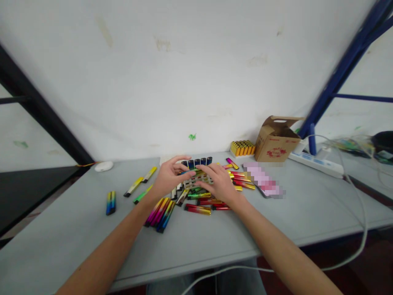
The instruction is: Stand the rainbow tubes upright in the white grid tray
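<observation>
Left hand (167, 177) and right hand (218, 183), fingers loosely open, touch a small white gridded tray (196, 180) near the grey table's (215, 237) far edge; crowded glossy rainbow-coloured sticks (198, 209) could scatter if nudged.

No text can be read; the brown cardboard box (276, 141) bears a red print too blurred to make out.

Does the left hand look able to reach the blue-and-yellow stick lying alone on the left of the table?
Probably yes. The left hand is over the pile, and the blue-and-yellow stick lies apart on bare table to its left, with nothing standing between them.
</observation>
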{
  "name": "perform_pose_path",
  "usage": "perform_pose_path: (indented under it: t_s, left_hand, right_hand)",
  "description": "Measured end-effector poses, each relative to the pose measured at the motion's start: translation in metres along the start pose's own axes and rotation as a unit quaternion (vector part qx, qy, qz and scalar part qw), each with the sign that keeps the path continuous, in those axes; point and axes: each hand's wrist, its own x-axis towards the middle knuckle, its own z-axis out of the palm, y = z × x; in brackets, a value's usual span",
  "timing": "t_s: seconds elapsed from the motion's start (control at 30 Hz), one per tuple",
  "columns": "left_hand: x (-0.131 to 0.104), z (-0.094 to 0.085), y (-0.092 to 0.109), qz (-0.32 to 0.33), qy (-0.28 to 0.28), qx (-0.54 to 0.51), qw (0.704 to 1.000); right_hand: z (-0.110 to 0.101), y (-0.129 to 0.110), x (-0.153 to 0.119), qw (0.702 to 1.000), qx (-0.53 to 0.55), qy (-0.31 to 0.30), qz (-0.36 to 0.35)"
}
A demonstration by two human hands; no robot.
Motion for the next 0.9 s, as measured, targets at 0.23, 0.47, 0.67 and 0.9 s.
perform_pose_path:
  t_s: [0.23, 0.47, 0.67, 0.9]
  left_hand:
    - [-0.013, 0.013, -0.005, -0.031, 0.028, -0.144, 0.989]
    - [-0.016, 0.024, -0.010, -0.037, 0.034, -0.104, 0.993]
    - [-0.017, 0.029, -0.007, -0.056, 0.055, -0.199, 0.977]
    - [-0.021, 0.024, 0.002, -0.202, -0.013, -0.421, 0.884]
  right_hand:
    - [0.001, 0.001, -0.001, 0.999, 0.026, 0.022, 0.037]
    - [0.010, -0.004, -0.004, 0.991, 0.071, -0.014, 0.113]
    - [-0.001, -0.004, -0.002, 0.989, 0.100, -0.060, 0.092]
    - [-0.009, 0.018, -0.004, 0.977, 0.141, 0.025, 0.156]
